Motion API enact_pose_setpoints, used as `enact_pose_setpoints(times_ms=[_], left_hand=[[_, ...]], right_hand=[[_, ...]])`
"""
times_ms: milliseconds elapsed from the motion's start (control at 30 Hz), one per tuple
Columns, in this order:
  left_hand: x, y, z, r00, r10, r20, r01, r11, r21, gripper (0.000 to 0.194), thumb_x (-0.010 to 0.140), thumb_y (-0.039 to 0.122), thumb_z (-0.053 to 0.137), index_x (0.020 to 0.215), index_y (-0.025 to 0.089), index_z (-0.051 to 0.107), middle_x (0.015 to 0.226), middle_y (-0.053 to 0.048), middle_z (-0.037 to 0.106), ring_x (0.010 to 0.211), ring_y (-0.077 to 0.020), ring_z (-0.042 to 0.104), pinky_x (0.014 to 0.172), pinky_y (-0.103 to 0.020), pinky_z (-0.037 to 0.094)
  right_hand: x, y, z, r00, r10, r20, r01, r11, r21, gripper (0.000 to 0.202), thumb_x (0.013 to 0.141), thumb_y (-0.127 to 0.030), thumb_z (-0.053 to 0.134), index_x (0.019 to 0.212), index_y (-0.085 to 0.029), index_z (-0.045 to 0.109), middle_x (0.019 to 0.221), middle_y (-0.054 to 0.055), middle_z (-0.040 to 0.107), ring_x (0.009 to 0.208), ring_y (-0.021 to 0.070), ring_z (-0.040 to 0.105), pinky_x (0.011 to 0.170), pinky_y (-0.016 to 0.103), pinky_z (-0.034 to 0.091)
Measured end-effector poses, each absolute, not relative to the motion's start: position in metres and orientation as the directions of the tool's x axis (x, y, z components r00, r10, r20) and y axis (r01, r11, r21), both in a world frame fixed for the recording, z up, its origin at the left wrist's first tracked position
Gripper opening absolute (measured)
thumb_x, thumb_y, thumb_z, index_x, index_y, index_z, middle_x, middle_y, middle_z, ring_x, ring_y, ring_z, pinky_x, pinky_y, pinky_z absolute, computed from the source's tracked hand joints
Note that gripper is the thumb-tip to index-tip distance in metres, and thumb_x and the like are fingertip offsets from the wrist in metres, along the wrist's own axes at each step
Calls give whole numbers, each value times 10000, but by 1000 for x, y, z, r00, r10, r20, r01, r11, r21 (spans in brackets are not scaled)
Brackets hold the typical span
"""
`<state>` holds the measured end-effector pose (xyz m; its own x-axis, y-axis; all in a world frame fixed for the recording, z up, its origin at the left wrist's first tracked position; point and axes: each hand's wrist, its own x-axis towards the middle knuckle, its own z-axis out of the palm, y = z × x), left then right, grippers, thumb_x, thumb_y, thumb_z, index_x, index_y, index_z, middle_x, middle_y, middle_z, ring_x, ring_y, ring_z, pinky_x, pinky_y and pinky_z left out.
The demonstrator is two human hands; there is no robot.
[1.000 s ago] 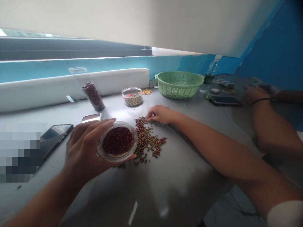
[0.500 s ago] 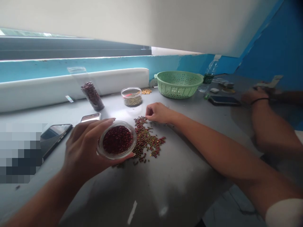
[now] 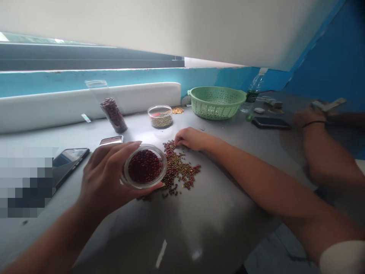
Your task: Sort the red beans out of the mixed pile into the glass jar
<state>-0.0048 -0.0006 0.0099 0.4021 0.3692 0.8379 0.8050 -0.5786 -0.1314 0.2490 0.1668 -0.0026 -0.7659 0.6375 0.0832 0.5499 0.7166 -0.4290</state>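
My left hand (image 3: 107, 171) wraps round a clear jar (image 3: 164, 169) tilted so that its open mouth faces me. Dark red beans (image 3: 145, 166) lie inside it. Partly behind the jar, a loose pile of mixed red and green beans (image 3: 178, 167) spreads over the grey table. At the pile's far edge is my right hand (image 3: 191, 139), its fingers curled down and closed among the beans. Whatever its fingertips hold is hidden. Beyond it stands a round clear tub (image 3: 160, 118) with small green beans and something red inside.
A tall clear jar of dark beans (image 3: 113, 114) stands at the back left, near two phones (image 3: 70, 161). Behind the pile are yellow kernels (image 3: 178, 110), a green basket (image 3: 218, 104) and a bottle (image 3: 251, 95). Another person's hand (image 3: 309, 116) and a dark phone (image 3: 270, 122) are at right.
My right hand has dipped lower, its fingers turning down into the pile's far edge. The jar stays in my left hand. The whole view has shifted slightly.
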Motion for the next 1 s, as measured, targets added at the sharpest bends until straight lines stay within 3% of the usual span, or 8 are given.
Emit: enact_pose_setpoints(times_ms=[433,500,567,667,833,900,1000], left_hand=[[-4,2,7,386,383,839,830,-541,-135,1150,562,617,919,1545,294,418,1151,-85,740,1041,-351,693,903,-512,611],[-3,4,6,364,391,845,851,-508,-132,1131,544,662,902,1510,273,462,1119,-104,738,1015,-365,695,881,-527,617],[-1,5,5,328,431,841,888,-443,-120,1065,565,686,880,1464,257,504,1102,-119,739,1009,-376,700,884,-537,615],[2,6,4,280,480,831,921,-379,-92,970,606,698,851,1402,239,541,1099,-121,753,1023,-381,705,890,-528,610],[1,4,5,303,485,821,916,-385,-111,978,600,728,843,1373,203,550,1136,-135,756,1042,-368,706,936,-513,594],[2,4,4,290,500,816,921,-379,-95,985,589,735,844,1368,204,560,1142,-139,753,1050,-375,704,944,-525,590],[2,5,2,141,571,808,939,-335,73,991,551,680,890,1348,187,572,1177,-168,732,1094,-418,694,939,-585,583]], right_hand=[[247,162,-2,-766,636,87,575,740,-347,165,897,-90,596,919,-113,758,985,130,763,904,188,645,836,279,447],[248,154,9,-741,653,155,565,732,-381,147,928,-125,593,942,-102,737,1002,134,751,900,184,638,844,291,451],[246,137,25,-697,645,314,498,750,-436,157,977,-177,576,984,-102,714,1031,120,735,913,171,627,866,302,451],[239,104,47,-647,511,566,292,851,-436,153,1013,-219,567,997,-130,691,1015,68,708,903,151,602,864,308,453],[224,69,48,-761,211,614,64,965,-253,220,1046,-170,519,979,-198,727,1037,37,724,997,154,599,956,330,460],[224,66,47,-744,233,626,53,955,-292,215,1051,-191,526,1030,-203,740,1075,29,729,1007,145,610,964,324,462],[233,65,55,-684,413,601,130,880,-457,196,1024,-263,589,1049,-150,748,1023,37,722,941,134,628,893,300,478]])
